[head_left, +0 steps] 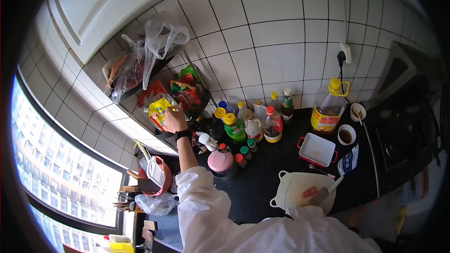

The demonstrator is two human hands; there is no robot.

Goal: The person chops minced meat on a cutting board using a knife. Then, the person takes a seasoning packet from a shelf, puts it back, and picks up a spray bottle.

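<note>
My left hand (175, 120) reaches up to the corner shelf, a dark band on its wrist. Its fingers are closed on the right side of a yellow packet (160, 111). Red and green packets (187, 93) stand just behind and to the right on the same shelf. My right hand does not show. At the lower right, a pale cutting board (287, 192) bears a small piece of red meat (309, 192) and a knife (323, 196).
Several sauce bottles (273, 125) and spice jars stand below the shelf, near a pink-lidded pot (221, 160). A white dish with red handles (318, 149), a large oil jug (327, 107) and small bowls (347, 134) lie right. Plastic bags (161, 40) hang over the upper shelf.
</note>
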